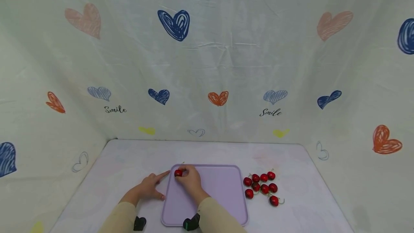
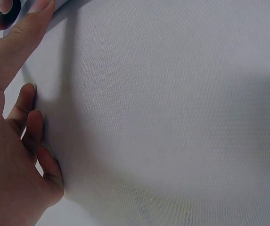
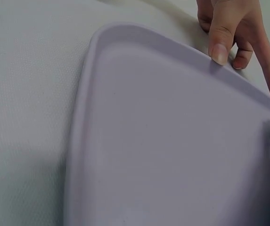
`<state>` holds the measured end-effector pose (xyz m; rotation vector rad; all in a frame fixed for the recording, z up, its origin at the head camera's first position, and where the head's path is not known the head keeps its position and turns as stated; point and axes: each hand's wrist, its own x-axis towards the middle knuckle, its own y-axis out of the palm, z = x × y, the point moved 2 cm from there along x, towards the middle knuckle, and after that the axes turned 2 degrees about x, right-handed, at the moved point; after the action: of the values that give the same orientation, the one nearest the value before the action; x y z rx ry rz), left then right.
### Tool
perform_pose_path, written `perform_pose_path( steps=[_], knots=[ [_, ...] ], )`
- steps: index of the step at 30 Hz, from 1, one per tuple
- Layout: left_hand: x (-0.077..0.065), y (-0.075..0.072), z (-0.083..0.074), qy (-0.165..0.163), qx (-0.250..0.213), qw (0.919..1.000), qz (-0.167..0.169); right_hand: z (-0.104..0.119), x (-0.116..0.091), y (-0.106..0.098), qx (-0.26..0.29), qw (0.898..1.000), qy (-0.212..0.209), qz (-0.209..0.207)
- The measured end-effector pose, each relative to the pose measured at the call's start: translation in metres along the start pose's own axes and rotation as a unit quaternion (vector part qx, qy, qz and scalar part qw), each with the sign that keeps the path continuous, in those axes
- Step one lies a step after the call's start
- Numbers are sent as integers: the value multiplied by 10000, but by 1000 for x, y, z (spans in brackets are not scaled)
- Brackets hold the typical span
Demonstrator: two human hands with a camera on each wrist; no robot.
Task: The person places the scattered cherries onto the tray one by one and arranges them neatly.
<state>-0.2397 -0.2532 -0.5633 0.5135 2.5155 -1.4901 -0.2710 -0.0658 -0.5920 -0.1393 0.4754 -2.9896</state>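
A red cherry (image 1: 178, 173) is pinched between the thumb and fingers of my right hand (image 1: 191, 182), over the far left corner of a lilac tray (image 1: 220, 197). Its stem pokes up just past the tray's far rim. My left hand (image 1: 149, 187) lies along the tray's left side, thumb and index finger spread, their tips at the rim. In the right wrist view the left thumb (image 3: 219, 49) touches the tray's edge, while only the fingertips of the right hand show at the right border. The left wrist view catches part of the held cherry (image 2: 7, 16) at its top left.
To the right of the tray, several red cherries (image 1: 256, 186) with stems lie grouped on the white table (image 1: 307, 190). One cherry (image 1: 274, 201) sits nearer the front. A white curtain (image 1: 207, 64) printed with hearts hangs behind the table and at both sides.
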Motion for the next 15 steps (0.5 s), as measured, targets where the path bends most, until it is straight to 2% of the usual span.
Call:
perform_pose_path(
  steps=[8,15],
  knots=[
    [0,0,-1,103,51,9999,-69,0,-1,2,-412,9987,-250,-140],
    [0,1,2,55,42,10000,-68,3,-1,3,-859,9952,-416,-218]
  ],
)
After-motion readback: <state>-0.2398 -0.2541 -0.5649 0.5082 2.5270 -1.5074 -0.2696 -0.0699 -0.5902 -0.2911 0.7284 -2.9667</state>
